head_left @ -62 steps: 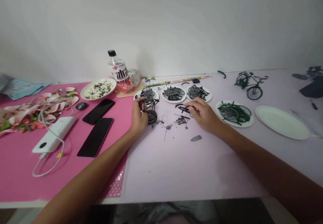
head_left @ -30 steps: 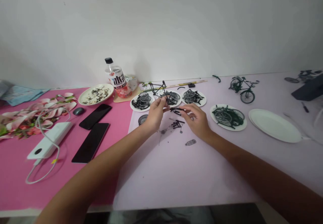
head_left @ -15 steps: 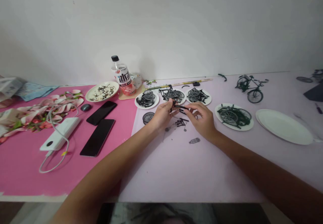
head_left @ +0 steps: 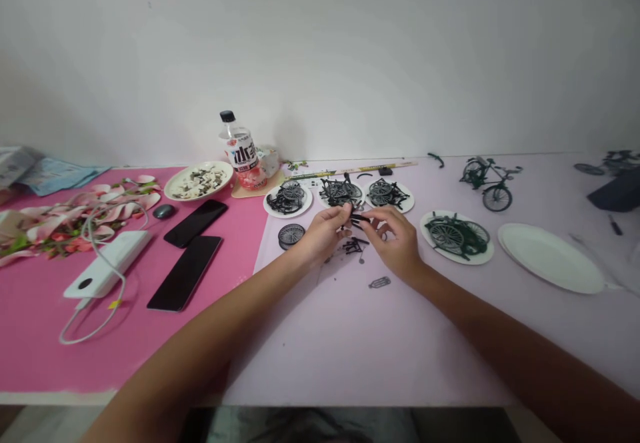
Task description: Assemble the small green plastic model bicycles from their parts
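Between my two hands is a small black plastic model part, its exact shape partly hidden by my fingers. My left hand is closed on one end of it, thumb and fingers pinching. From the other side, my right hand pinches the same part between thumb and fingertips. Just below them on the table lie thin black frame-like pieces. A black spoked wheel rests left of my left hand. Nearer to me lies a flat slotted black piece.
Behind my hands stand a left plate, a middle plate and a right plate of black bicycle parts. Rightward are a plate of green parts, a white plate and a model bicycle. Phones, a power bank and a bottle are leftward.
The view has shifted slightly, moving most table items a little to the left. Both hands still grip the black part, and my right fingers have come closer to my left.
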Tool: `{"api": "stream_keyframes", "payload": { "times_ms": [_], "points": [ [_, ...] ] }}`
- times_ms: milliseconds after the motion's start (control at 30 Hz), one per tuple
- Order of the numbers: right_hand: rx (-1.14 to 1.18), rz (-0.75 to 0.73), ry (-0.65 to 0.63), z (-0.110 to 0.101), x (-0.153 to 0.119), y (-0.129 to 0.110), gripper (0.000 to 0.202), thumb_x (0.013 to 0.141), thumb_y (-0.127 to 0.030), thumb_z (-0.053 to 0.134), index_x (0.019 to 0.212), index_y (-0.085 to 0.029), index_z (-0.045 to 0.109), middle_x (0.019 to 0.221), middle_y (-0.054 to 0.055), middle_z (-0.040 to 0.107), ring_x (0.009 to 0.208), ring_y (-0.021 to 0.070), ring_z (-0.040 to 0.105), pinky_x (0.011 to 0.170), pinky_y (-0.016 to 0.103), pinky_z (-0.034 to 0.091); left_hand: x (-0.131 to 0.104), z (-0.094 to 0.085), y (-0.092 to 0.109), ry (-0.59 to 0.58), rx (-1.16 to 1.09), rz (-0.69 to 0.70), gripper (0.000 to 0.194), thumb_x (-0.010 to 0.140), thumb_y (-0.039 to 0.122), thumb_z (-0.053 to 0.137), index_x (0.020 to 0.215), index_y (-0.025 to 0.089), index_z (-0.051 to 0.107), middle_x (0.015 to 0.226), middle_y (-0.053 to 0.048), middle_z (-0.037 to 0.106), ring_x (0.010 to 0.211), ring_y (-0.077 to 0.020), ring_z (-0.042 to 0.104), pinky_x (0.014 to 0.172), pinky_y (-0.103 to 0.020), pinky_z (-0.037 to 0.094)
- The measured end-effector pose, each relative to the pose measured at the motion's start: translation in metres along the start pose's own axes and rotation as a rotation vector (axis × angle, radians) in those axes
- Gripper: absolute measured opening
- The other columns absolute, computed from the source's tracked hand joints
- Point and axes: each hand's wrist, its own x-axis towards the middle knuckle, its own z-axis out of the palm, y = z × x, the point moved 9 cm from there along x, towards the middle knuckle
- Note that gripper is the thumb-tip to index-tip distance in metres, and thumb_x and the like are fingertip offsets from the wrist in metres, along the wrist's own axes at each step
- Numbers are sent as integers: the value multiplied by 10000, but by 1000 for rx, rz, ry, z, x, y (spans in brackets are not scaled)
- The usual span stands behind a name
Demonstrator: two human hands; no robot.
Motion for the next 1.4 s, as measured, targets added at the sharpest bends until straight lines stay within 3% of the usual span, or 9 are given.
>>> {"api": "stream_keyframes", "payload": {
  "times_ms": [100,167,333,467,567,867,1067,1400],
  "points": [
    [96,117,63,-2,-3,12,311,940,-299,724,1220,-262,593,1058,66,742,773,167,675,542,264,551,2,-1,1,-22,74,32,558,640,612,931,698,144,633,701,27,515,699,-100,487,722,-256,434],
    [120,146,83,-3,-3,16,310,930,-321,733,1188,-261,573,1050,61,741,779,166,673,542,257,544,3,-4,1,-17,121,52,568,637,639,918,700,140,654,700,21,536,698,-100,491,727,-259,439],
    [88,106,65,-3,-1,11,135,951,-335,710,1018,-244,635,1008,52,728,769,162,665,570,272,550,3,-2,2,-43,202,69,563,649,661,897,834,146,762,809,-21,656,758,-125,560,786,-283,486],
    [94,99,112,-7,-4,11,168,948,-358,726,1033,-245,635,1010,58,726,791,174,681,599,292,576,-2,5,9,-64,259,113,507,683,626,893,880,170,791,895,-44,716,815,-157,615,829,-309,512],
    [96,87,132,-9,-5,10,189,938,-375,748,1017,-246,635,981,55,726,808,186,694,611,299,588,-5,9,15,-58,303,163,502,690,633,885,830,161,789,845,-42,714,810,-165,618,828,-309,505],
    [56,-81,116,-13,2,-14,125,924,-283,780,913,-249,660,875,38,706,808,189,682,573,280,572,-3,1,4,10,217,113,492,595,553,966,863,171,813,865,-42,770,816,-176,653,867,-339,505],
    [34,-25,110,-13,3,-4,205,931,-423,762,928,-248,655,911,54,693,804,193,670,560,290,580,-4,1,-2,15,138,73,490,591,497,986,912,167,818,878,-45,776,820,-164,667,854,-329,507],
    [24,-31,110,-13,1,1,234,959,-468,721,913,-251,648,847,38,670,766,194,653,587,304,575,-4,3,-1,-4,163,67,455,616,480,978,898,166,810,851,-41,763,784,-146,641,792,-306,482]
  ]
}}
